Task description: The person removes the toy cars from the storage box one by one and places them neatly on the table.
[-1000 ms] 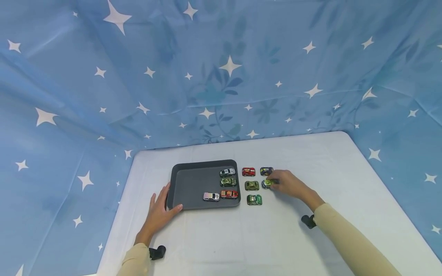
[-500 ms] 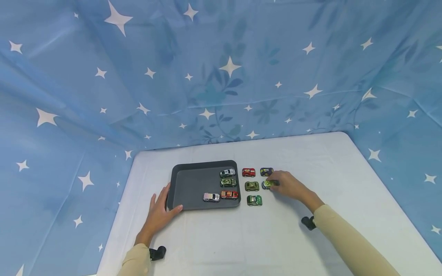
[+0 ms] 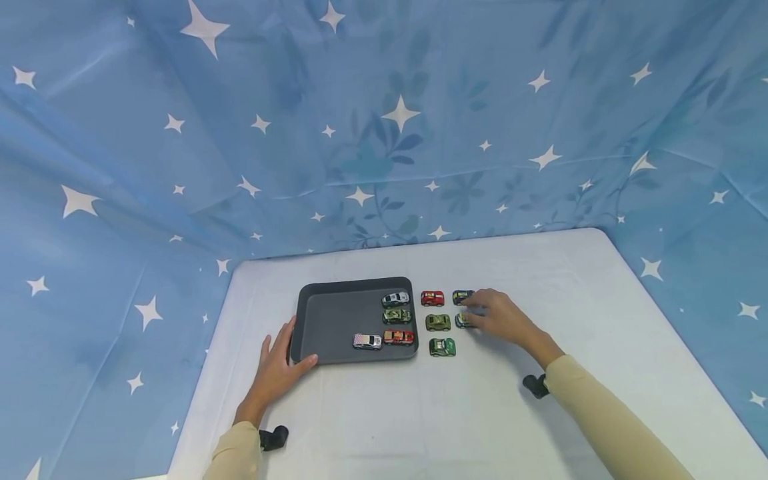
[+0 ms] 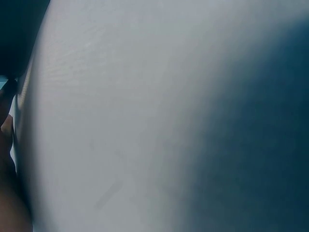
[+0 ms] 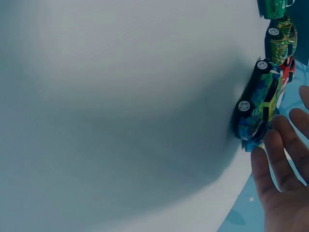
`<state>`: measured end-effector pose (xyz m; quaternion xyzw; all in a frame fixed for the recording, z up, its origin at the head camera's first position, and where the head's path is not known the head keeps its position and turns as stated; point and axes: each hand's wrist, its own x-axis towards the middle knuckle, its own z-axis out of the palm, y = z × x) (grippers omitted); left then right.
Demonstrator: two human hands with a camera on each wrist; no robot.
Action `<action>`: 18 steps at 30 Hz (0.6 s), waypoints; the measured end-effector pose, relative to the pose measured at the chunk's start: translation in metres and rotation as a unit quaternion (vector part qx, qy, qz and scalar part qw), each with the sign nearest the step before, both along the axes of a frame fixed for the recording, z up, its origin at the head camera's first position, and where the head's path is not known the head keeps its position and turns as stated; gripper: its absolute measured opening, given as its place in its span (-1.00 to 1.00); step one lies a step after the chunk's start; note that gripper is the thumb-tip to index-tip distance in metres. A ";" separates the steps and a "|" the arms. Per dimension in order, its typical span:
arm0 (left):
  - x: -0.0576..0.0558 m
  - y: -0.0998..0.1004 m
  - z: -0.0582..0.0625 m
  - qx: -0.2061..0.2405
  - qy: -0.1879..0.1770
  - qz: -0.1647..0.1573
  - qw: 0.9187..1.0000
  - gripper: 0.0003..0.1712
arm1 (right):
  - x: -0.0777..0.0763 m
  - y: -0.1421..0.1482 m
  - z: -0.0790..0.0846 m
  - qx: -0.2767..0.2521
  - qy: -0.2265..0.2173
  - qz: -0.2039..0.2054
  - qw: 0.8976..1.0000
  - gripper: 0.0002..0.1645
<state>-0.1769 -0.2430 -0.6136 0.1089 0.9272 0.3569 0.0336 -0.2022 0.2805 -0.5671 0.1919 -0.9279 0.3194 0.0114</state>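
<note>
My left hand (image 3: 276,373) rests at the near left corner of a dark grey tray (image 3: 336,317), thumb at the front rim and fingers along the left side. On the table right of the tray, my right hand (image 3: 501,319) reaches over a blue and yellow-green toy car (image 5: 260,104), its fingers apart and loosely bent. In the right wrist view, its fingertips are right at that car's end. A dark blue toy car (image 3: 461,297) lies just behind, partly covered by the fingers. Beside these stand a red car (image 3: 432,298), an olive car (image 3: 438,323) and a green car (image 3: 442,347).
Inside the tray's right part sit a silver car (image 3: 395,299), a camouflage car (image 3: 397,316), a red-orange car (image 3: 399,337) and a white checkered car (image 3: 367,341). A white cloth covers the table (image 3: 384,420). A blue star-patterned curtain (image 3: 384,160) hangs behind it.
The right hand's fingers have loosened from their pinch on the blue and yellow-green car and spread apart, rising slightly. The left hand and the tray stay put.
</note>
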 end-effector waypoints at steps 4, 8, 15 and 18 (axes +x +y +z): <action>0.000 0.000 0.000 0.000 -0.002 0.002 1.000 0.21 | -0.002 -0.007 0.002 -0.021 0.034 0.005 0.999 -0.68; 0.001 -0.003 0.001 0.001 -0.005 0.006 1.000 0.21 | -0.005 -0.019 0.006 -0.037 0.037 0.008 0.999 -0.65; 0.000 -0.002 0.001 0.004 0.011 0.000 1.000 0.21 | -0.014 -0.040 0.014 -0.034 0.029 0.009 0.999 -0.59; 0.000 -0.001 -0.001 0.006 0.007 -0.001 1.000 0.21 | -0.018 -0.048 0.017 -0.039 0.026 0.014 0.999 -0.58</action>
